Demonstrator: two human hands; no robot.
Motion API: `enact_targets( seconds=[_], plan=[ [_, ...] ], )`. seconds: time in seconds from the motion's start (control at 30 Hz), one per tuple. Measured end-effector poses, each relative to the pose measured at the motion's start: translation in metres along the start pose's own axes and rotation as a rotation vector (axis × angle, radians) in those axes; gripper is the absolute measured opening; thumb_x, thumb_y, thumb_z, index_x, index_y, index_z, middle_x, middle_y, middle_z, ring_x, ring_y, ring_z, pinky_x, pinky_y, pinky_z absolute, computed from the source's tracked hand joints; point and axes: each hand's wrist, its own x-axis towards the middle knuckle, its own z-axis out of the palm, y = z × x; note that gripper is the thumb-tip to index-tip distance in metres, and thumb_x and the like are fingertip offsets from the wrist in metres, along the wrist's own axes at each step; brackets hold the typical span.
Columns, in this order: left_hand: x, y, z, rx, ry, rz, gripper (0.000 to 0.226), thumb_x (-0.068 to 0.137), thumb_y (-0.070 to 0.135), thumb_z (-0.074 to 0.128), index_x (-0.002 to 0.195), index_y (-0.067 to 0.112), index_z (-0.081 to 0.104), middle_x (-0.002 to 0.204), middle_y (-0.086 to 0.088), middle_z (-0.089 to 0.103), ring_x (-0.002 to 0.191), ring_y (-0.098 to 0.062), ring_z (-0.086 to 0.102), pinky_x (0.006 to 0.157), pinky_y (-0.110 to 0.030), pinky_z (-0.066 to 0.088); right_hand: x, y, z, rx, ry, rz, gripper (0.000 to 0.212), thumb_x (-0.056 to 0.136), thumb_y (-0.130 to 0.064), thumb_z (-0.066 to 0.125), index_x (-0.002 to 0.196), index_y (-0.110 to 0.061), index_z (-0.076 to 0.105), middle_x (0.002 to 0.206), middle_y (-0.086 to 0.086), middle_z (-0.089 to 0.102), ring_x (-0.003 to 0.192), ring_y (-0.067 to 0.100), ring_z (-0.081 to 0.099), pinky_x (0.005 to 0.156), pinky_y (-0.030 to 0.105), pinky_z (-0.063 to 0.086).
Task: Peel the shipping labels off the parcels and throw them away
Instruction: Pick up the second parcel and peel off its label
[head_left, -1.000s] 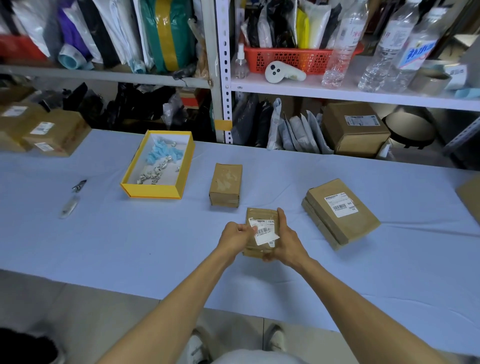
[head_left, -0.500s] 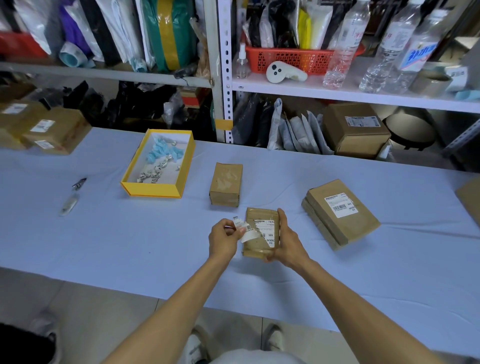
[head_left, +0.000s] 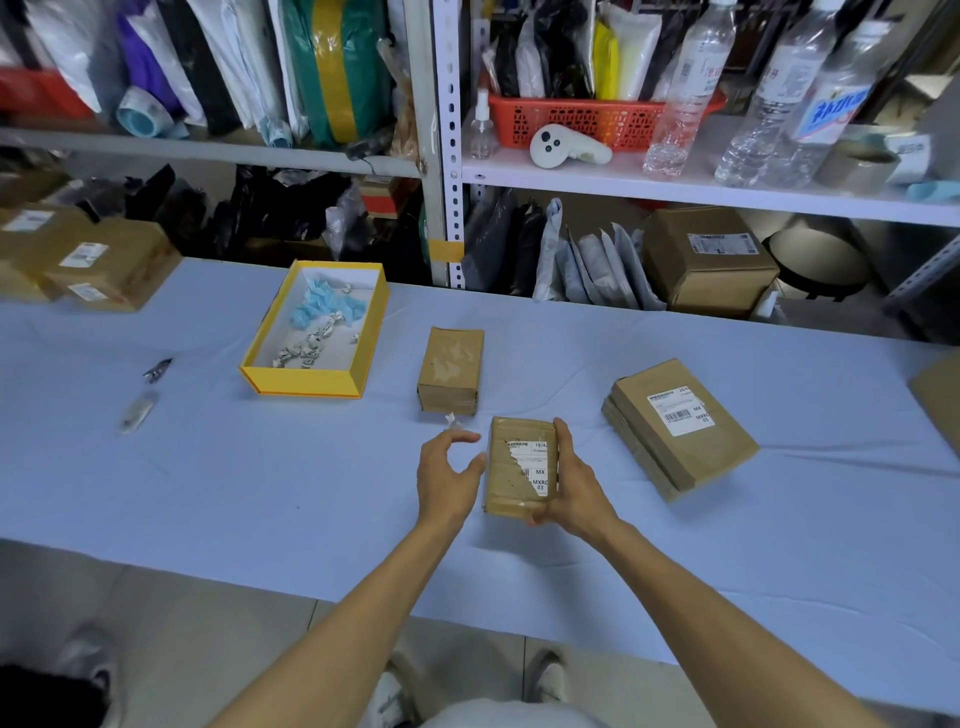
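Observation:
My right hand grips a small brown parcel near the table's front edge, thumb on its right side. Half of its white shipping label is still stuck on, torn along a diagonal. My left hand hovers just left of the parcel with a small torn label scrap at its fingertips. A bare small parcel stands behind. To the right lies a flat parcel with a whole label. A yellow box holds crumpled label scraps.
Several labelled parcels sit at the table's far left. A small blade tool and a clip lie left of the yellow box. Another box corner pokes in at the right edge. Stuffed shelves stand behind the table.
My left hand tore the label's left part off the parcel and pulled it away to the left. My right hand kept holding the parcel still.

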Motion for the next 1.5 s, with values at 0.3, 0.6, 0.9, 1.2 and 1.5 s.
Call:
enact_targets(
  seconds=[0.3, 0.6, 0.9, 1.2, 1.5],
  plan=[
    [0.004, -0.002, 0.009, -0.043, -0.129, -0.010, 0.033, 0.082, -0.001, 0.065, 0.106, 0.021, 0.062, 0.113, 0.010, 0.060, 0.114, -0.016, 0.053, 0.099, -0.025, 0.040, -0.001, 0.001, 0.002, -0.042, 0.012, -0.024, 0.143, 0.054, -0.009, 0.090, 0.151, -0.029, -0.012, 0.129, 0.007, 0.051, 0.111, 0.027, 0.056, 0.092, 0.040, 0.053],
    [0.000, -0.008, 0.014, 0.025, -0.246, -0.002, 0.041, 0.082, 0.004, 0.067, 0.117, 0.026, 0.062, 0.123, 0.000, 0.050, 0.115, -0.019, 0.054, 0.103, -0.036, 0.047, -0.002, 0.000, 0.002, -0.066, 0.023, -0.035, 0.140, 0.057, -0.009, 0.088, 0.151, -0.029, -0.014, 0.128, 0.009, 0.052, 0.108, 0.026, 0.057, 0.086, 0.039, 0.056],
    [0.004, -0.005, 0.017, 0.069, -0.228, 0.008, 0.038, 0.082, 0.002, 0.065, 0.110, 0.026, 0.063, 0.121, 0.000, 0.050, 0.107, -0.017, 0.056, 0.099, -0.031, 0.049, -0.004, -0.001, 0.001, -0.066, 0.025, -0.035, 0.138, 0.059, -0.009, 0.087, 0.151, -0.028, -0.014, 0.129, 0.008, 0.051, 0.109, 0.025, 0.057, 0.087, 0.039, 0.055],
    [0.011, -0.002, 0.017, 0.061, -0.238, -0.001, 0.028, 0.079, 0.001, 0.067, 0.096, 0.023, 0.064, 0.117, -0.003, 0.057, 0.104, -0.016, 0.059, 0.087, -0.019, 0.047, -0.004, -0.003, 0.001, -0.071, 0.012, -0.009, 0.138, 0.059, -0.007, 0.086, 0.151, -0.028, -0.014, 0.130, 0.008, 0.050, 0.110, 0.025, 0.056, 0.085, 0.036, 0.055],
    [0.014, -0.006, 0.019, 0.110, -0.212, 0.022, 0.028, 0.079, 0.006, 0.069, 0.093, 0.029, 0.062, 0.116, -0.002, 0.058, 0.097, -0.010, 0.060, 0.088, -0.024, 0.050, -0.004, -0.002, 0.001, -0.076, 0.003, -0.012, 0.138, 0.059, -0.007, 0.085, 0.150, -0.030, -0.015, 0.128, 0.008, 0.050, 0.109, 0.025, 0.055, 0.087, 0.040, 0.055]
  ],
)
